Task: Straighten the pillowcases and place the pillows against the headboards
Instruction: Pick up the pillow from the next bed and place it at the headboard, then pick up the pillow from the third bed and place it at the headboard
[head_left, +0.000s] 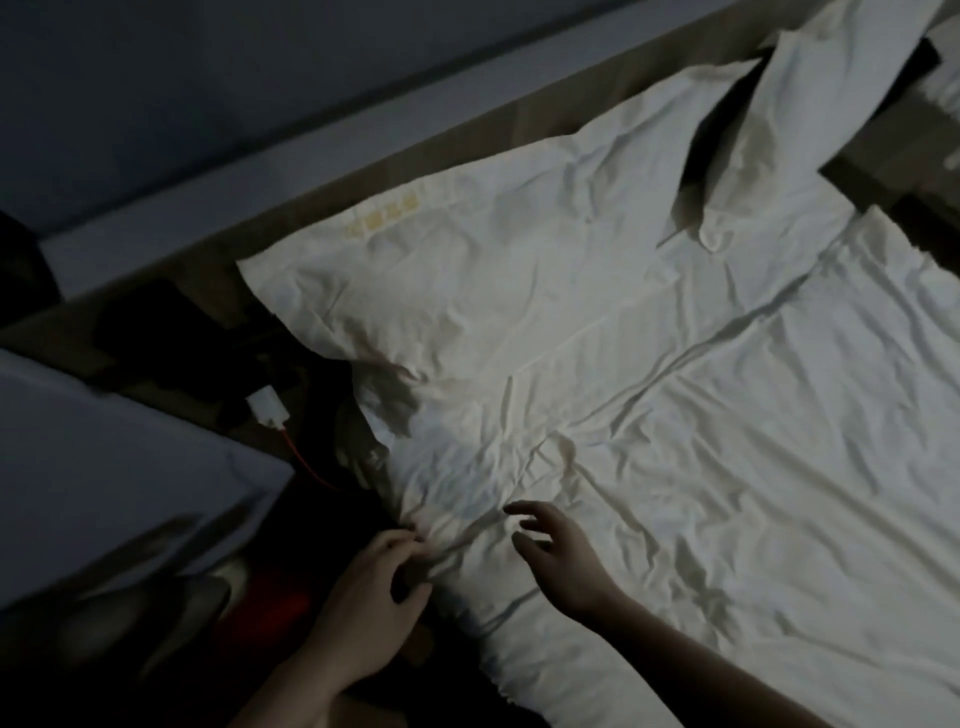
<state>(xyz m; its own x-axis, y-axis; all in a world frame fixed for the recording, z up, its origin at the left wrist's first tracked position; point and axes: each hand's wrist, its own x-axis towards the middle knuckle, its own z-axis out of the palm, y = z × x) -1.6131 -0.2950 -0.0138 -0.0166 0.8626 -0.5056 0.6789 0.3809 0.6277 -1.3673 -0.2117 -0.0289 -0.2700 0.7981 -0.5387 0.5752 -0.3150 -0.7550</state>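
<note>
White: two pillows (483, 249), two hands (363, 587).

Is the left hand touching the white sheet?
Touching. The head view shows the left hand with fingers curled, pinching a fold at the edge of the white sheet.

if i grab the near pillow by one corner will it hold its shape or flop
The near pillow will probably flop: its case is deeply creased and its corner droops over the bed edge. It looks light for its size, being flat and soft. The loose fabric may bunch up rather than slide, as it does where the left hand pinches the sheet.
</note>
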